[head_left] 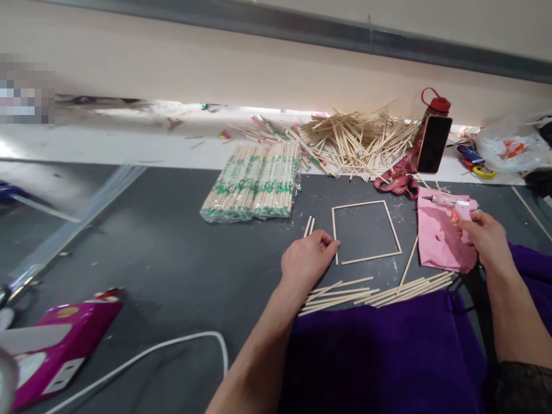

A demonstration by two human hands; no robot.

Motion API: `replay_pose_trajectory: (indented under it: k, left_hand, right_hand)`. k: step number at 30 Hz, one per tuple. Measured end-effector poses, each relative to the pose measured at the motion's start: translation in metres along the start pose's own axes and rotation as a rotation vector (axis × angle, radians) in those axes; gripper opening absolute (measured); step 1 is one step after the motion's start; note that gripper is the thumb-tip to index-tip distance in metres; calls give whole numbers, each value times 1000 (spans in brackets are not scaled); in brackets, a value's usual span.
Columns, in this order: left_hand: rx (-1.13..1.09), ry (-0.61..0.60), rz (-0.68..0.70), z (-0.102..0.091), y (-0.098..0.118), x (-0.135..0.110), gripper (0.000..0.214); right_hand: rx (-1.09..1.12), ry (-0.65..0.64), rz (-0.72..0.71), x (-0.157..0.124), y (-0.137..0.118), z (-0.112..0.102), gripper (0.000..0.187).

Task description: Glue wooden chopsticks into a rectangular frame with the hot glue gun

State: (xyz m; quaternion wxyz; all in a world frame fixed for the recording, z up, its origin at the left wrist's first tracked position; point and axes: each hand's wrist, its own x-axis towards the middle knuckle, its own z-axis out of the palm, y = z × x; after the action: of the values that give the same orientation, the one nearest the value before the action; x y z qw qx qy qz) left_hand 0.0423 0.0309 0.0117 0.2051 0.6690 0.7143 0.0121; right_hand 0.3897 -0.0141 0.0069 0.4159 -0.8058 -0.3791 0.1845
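A square of thin wooden sticks (393, 227) lies flat on the dark table, with a small gap at its lower left corner. My left hand (307, 260) pinches the lower part of the square's left stick. On the right, my right hand (491, 238) is closed on a small hot glue gun (446, 201) with an orange trigger, its nozzle pointing left. Beneath the gun is a pink cloth (435, 244). Several loose sticks (340, 296) lie in front of the square, and two more stand out just behind my left hand.
Plastic-wrapped chopstick packs (254, 184) lie behind my left hand. Farther back are a heap of sticks (362, 138), a phone (434, 145) leaning on a red-capped bottle (439, 104), and a plastic bag (511, 141). A magenta device (71, 339) and white cable (172, 343) occupy the left.
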Motion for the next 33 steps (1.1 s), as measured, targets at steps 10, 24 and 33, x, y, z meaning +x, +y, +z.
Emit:
replay_pose_trajectory:
  k: [10, 24, 33]
  left_hand:
    - [-13, -11, -3, -1, 0, 1, 21]
    - [-144, -33, 65, 0, -6, 3, 20]
    - [-167, -13, 74, 3, -7, 3, 19]
  right_hand:
    - [766, -234, -16, -55, -55, -2, 30]
    - [217, -1000, -25, -123, -60, 43, 41]
    - [-6, -937, -197, -130, -63, 50, 42]
